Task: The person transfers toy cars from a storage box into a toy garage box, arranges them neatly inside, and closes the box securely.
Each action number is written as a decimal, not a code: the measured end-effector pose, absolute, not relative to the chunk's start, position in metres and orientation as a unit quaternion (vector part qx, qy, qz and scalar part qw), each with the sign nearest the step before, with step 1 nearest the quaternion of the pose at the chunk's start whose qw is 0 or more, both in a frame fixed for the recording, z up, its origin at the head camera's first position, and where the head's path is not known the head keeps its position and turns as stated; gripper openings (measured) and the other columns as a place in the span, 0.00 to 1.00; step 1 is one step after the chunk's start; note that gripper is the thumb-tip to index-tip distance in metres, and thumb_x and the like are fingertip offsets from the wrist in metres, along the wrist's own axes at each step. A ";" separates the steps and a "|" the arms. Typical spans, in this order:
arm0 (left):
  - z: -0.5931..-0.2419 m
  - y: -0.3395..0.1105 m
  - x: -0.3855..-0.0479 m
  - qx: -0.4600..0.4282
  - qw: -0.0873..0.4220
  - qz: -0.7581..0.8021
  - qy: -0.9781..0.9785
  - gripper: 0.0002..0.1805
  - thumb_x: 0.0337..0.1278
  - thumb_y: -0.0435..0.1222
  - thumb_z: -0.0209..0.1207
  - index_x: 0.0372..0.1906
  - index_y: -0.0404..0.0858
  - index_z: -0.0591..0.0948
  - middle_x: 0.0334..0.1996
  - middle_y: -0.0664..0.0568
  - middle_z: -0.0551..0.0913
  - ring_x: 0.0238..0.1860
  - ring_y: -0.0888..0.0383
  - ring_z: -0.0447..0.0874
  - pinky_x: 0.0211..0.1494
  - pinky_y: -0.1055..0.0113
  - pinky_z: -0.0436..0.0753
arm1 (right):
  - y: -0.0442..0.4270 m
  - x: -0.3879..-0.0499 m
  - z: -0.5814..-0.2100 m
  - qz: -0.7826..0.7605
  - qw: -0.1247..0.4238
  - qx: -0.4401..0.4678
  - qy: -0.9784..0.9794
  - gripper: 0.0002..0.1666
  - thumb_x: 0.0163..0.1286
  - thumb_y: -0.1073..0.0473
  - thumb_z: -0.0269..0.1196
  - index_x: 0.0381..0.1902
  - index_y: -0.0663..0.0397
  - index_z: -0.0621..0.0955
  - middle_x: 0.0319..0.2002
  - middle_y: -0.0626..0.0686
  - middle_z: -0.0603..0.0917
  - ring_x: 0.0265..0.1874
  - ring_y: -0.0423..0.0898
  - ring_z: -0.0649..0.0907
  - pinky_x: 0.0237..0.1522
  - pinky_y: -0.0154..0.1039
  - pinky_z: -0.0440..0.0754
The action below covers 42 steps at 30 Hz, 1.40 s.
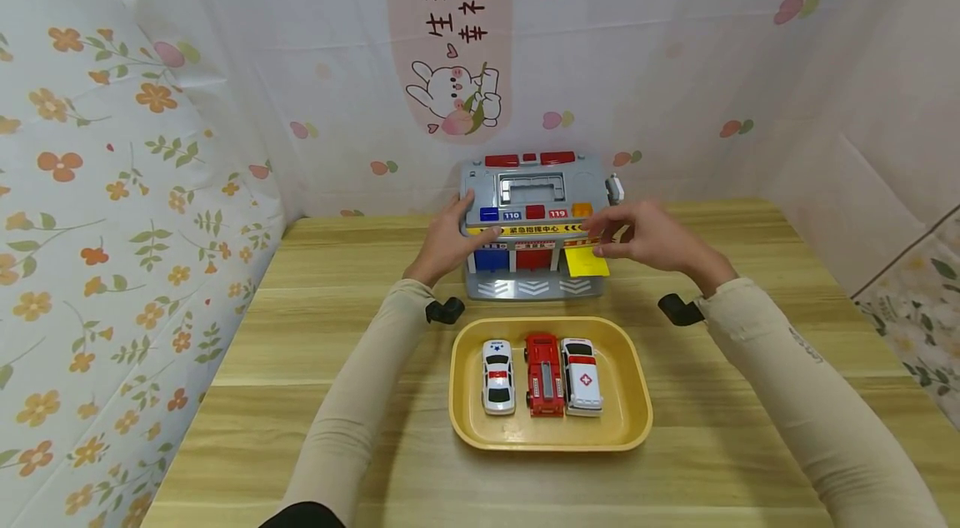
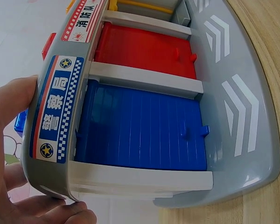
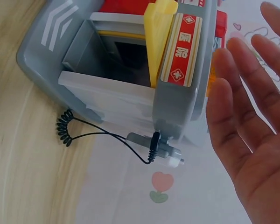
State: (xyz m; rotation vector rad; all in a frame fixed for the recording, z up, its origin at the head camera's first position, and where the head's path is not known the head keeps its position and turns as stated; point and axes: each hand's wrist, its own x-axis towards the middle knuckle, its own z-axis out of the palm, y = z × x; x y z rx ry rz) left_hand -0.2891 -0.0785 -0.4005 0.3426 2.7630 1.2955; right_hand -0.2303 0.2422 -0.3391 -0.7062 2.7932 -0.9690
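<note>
A grey toy station (image 1: pixel 534 288) stands at the back of the table, its blue door (image 2: pixel 144 128) and red door (image 2: pixel 144 49) down. The yellow door (image 3: pixel 157 37) on its right side is raised, and the bay behind it shows. My left hand (image 1: pixel 447 242) grips the left end of the station, thumb on the roof edge and fingers around the side in the left wrist view. My right hand (image 1: pixel 647 238) is by the roof's right front edge above the yellow door; in the right wrist view its fingers (image 3: pixel 240 60) are spread, holding nothing.
A yellow tray (image 1: pixel 551 442) in front of the station holds a white police car (image 1: pixel 498 378), a red fire truck (image 1: pixel 544 374) and a white ambulance (image 1: pixel 582 378). A black coiled cord (image 3: pixel 64 127) hangs at the station's right side. Patterned cloth lies behind and left.
</note>
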 end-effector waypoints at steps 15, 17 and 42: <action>-0.402 -0.079 -0.292 0.119 0.033 0.430 0.895 0.53 0.56 0.62 0.63 0.81 0.52 0.52 0.83 0.45 0.46 0.83 0.43 0.46 0.81 0.41 0.56 | 0.249 -0.220 -0.350 -0.331 0.067 -0.247 0.908 0.19 0.64 0.62 0.71 0.53 0.54 0.85 0.45 0.54 0.88 0.40 0.47 0.84 0.43 0.37 0.85; -0.402 -0.079 -0.292 0.119 0.032 0.426 0.896 0.53 0.56 0.62 0.63 0.81 0.53 0.52 0.83 0.45 0.46 0.83 0.43 0.46 0.81 0.41 0.57 | 0.248 -0.218 -0.351 -0.328 0.066 -0.248 0.909 0.19 0.63 0.62 0.71 0.53 0.54 0.85 0.45 0.53 0.89 0.41 0.47 0.84 0.43 0.38 0.86; -0.402 -0.079 -0.290 0.120 0.028 0.420 0.899 0.51 0.58 0.62 0.62 0.81 0.53 0.52 0.83 0.45 0.46 0.82 0.42 0.46 0.80 0.40 0.57 | 0.242 -0.186 -0.375 -0.335 0.135 -0.260 0.895 0.18 0.64 0.64 0.69 0.53 0.54 0.85 0.46 0.57 0.88 0.39 0.43 0.84 0.44 0.37 0.87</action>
